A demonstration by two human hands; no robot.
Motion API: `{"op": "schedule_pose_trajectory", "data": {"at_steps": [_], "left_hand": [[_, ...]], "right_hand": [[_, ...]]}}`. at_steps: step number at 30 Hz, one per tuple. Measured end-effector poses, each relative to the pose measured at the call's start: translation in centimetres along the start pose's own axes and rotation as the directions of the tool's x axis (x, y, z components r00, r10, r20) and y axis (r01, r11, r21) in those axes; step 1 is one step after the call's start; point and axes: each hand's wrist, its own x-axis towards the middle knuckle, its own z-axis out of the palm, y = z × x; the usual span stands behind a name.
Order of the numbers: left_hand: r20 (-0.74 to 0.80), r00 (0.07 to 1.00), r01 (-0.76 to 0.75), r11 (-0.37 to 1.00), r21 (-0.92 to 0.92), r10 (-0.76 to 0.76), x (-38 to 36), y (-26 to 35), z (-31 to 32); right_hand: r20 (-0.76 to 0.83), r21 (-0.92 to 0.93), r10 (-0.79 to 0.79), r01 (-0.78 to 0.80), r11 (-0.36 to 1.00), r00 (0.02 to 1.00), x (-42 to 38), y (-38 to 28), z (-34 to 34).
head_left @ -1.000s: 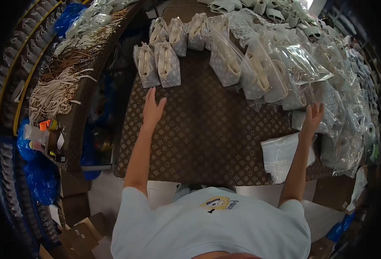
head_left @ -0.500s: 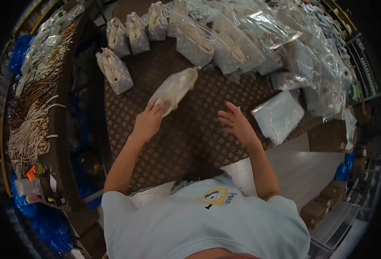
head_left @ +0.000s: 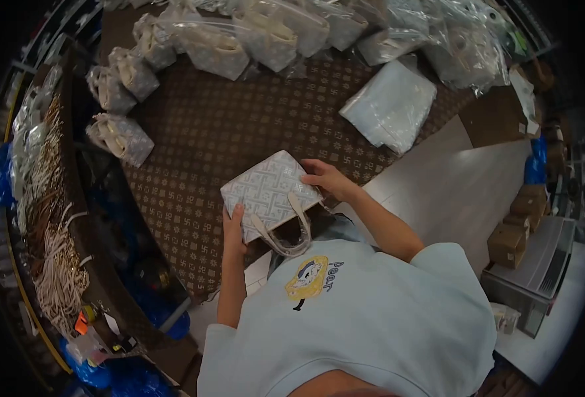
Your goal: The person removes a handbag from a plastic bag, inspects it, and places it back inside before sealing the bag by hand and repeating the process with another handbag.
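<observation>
A pale grey patterned handbag [head_left: 266,190] with cream handles [head_left: 299,228] is held close to my body, over the front edge of the table. The handles hang toward my shirt and the broad patterned side faces up. My left hand [head_left: 235,228] grips its left end, thumb on the upper face. At the opposite end my right hand [head_left: 332,180] is closed on the bag's edge, thumb on top; its other fingers are partly hidden. A stack of clear plastic bags [head_left: 393,106] lies on the table to the right, beyond my right hand.
Similar handbags [head_left: 123,137] stand along the table's left and far sides, several inside clear plastic. The table [head_left: 193,132] has a brown patterned cover. On a left-hand rack hang bundles of cream straps [head_left: 57,264]. Cardboard boxes [head_left: 507,241] stand at right.
The handbag has come from over the table toward my body and turned, its patterned side now up. My right hand, empty before, has taken hold of it. The view has shifted.
</observation>
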Motion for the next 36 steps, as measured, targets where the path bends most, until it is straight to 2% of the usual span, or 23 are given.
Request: {"op": "schedule_pose_trajectory", "data": {"at_steps": [1,3,4,5,6,8,9,11,12,14,18,20,21,24,26,27,28,29,31,32,34,35,36], "left_hand": [[0.057,0.975,0.219,0.973,-0.066,-0.216,0.6,-0.2,0.9],[0.099,0.984,0.152,0.988,-0.024,-0.149,0.8,0.0,2.3],[0.116,0.991,0.071,0.997,0.005,-0.071,0.8,0.3,2.7],[0.113,0.991,0.067,0.998,0.008,-0.067,1.1,0.1,2.6],[0.104,0.994,0.032,0.999,0.034,-0.036,1.6,-0.3,2.3],[0.091,0.996,-0.004,0.998,0.062,-0.001,1.3,-0.3,2.4],[0.079,0.996,0.035,0.999,0.009,-0.035,0.7,0.1,3.0],[0.061,0.996,0.074,0.996,-0.040,-0.072,-0.2,0.0,3.3],[0.047,0.998,0.046,0.999,-0.019,-0.045,-0.3,-0.1,3.5],[0.015,1.000,0.028,1.000,-0.003,-0.027,-0.9,-1.0,3.2],[0.018,0.999,-0.033,0.999,-0.028,0.033,-0.7,-2.5,3.0],[-0.004,0.999,-0.050,0.998,-0.035,0.050,-1.0,-2.9,2.8],[0.004,0.999,-0.039,0.999,-0.021,0.039,-1.0,-2.7,2.8],[0.013,0.998,-0.059,0.997,0.042,0.059,-1.2,-2.1,2.9],[0.015,0.996,-0.092,0.991,0.095,0.091,-1.5,-1.0,3.2],[-0.020,0.967,-0.236,0.920,0.312,0.255,-1.9,-0.1,3.8],[-0.019,0.912,-0.341,0.783,0.520,0.410,-2.6,1.1,4.4],[-0.029,0.910,-0.341,0.785,0.518,0.414,-3.3,2.7,5.5],[0.268,0.839,-0.542,0.774,0.327,0.474,-4.9,6.3,8.1],[0.258,0.840,-0.541,0.774,0.328,0.478,-5.0,7.5,9.2],[0.426,0.710,-0.678,0.708,0.196,0.561,-4.7,9.1,11.2],[0.319,0.707,-0.670,0.742,0.017,0.631,-3.7,8.6,11.8],[0.315,0.706,-0.673,0.740,0.018,0.634,-3.3,9.3,10.7]], "right_hand": [[-0.027,0.009,-0.010,0.010,1.000,1.000,0.4,0.7,-0.7],[-0.017,-0.112,-0.225,0.221,0.969,0.974,0.4,1.4,-1.9],[-0.094,-0.188,-0.235,0.215,0.958,0.967,0.2,1.1,-2.9],[-0.226,-0.634,-0.554,0.311,0.708,0.801,-0.3,0.7,-4.3],[-0.155,-0.935,-0.828,0.191,0.299,0.539,-0.9,-0.2,-5.8],[-0.090,-0.983,-0.909,-0.181,0.016,0.407,-1.3,-2.3,-9.4],[-0.086,-0.984,-0.909,-0.178,0.013,0.408,-0.9,-2.3,-12.0],[-0.071,-0.978,-0.829,-0.201,-0.050,0.555,0.2,-1.2,-16.0],[-0.061,-0.980,-0.828,-0.191,-0.056,0.557,0.2,-1.9,-16.7],[-0.165,-0.986,-0.749,-0.112,0.121,0.642,-1.1,-4.1,-16.7],[-0.244,-0.968,-0.744,-0.108,0.227,0.623,-2.0,-6.5,-15.7],[-0.385,-0.788,-0.597,0.085,0.609,0.704,-1.9,-7.3,-16.2],[-0.372,-0.796,-0.599,0.088,0.599,0.709,-1.8,-7.8,-16.3],[-0.352,-0.853,-0.706,0.099,0.512,0.614,-1.7,-9.4,-15.6],[-0.200,-0.946,-0.896,0.161,0.282,0.396,-2.3,-11.4,-12.8],[-0.188,-0.947,-0.899,0.170,0.273,0.396,-2.1,-12.0,-11.2],[-0.034,-0.967,-0.949,0.228,0.110,0.315,-1.9,-12.2,-9.3],[0.123,-0.960,-0.968,0.274,-0.060,0.220,-1.8,-12.5,-7.2],[0.241,-0.835,-0.933,0.547,-0.059,0.267,-2.5,-12.8,-1.5],[0.387,-0.728,-0.892,0.672,-0.139,0.234,-3.4,-13.4,1.6],[0.570,-0.478,-0.812,0.854,-0.204,0.125,-6.3,-14.5,7.5],[0.615,-0.351,-0.786,0.913,-0.207,0.059,-7.8,-15.2,9.5],[0.618,-0.346,-0.784,0.915,-0.209,0.055,-9.3,-16.3,10.3]]}}
